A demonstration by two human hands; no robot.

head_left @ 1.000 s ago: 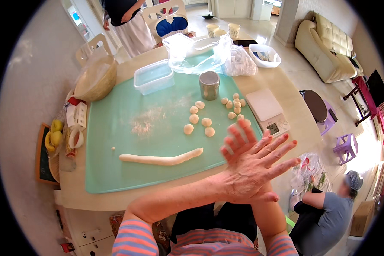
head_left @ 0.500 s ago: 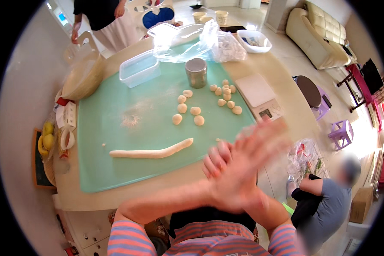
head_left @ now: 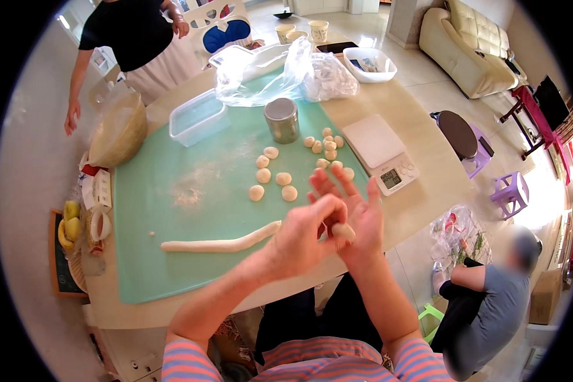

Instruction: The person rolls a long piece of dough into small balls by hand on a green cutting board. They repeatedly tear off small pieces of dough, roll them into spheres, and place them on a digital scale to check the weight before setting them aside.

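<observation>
My left hand (head_left: pixel 304 227) is closed, its curled fingertips on a small pale piece of dough (head_left: pixel 344 233). That piece sits against the palm of my right hand (head_left: pixel 366 224), which is open with its fingers stretched out. To the left, a long dough rope (head_left: pixel 216 244) lies on the green mat (head_left: pixel 165 274), its right end close by my left wrist. Beyond my hands are several larger dough balls (head_left: pixel 283 179). A cluster of smaller dough balls (head_left: pixel 330 146) lies farther right, partly covered by my right fingertips. Loose flour (head_left: pixel 188 197) is spread over the mat's left part.
A white kitchen scale (head_left: pixel 379 149) stands right of the mat. Behind are a metal canister (head_left: pixel 281 120), a clear plastic container (head_left: pixel 199 118) and plastic bags (head_left: pixel 261 79). A large bowl (head_left: pixel 118 130) stands far left. One person (head_left: pixel 130 38) stands behind the table; another (head_left: pixel 490 299) sits low at right.
My hands were pressed together in a blur; now they have parted somewhat and a dough piece shows between them. The person behind the table has moved into fuller view.
</observation>
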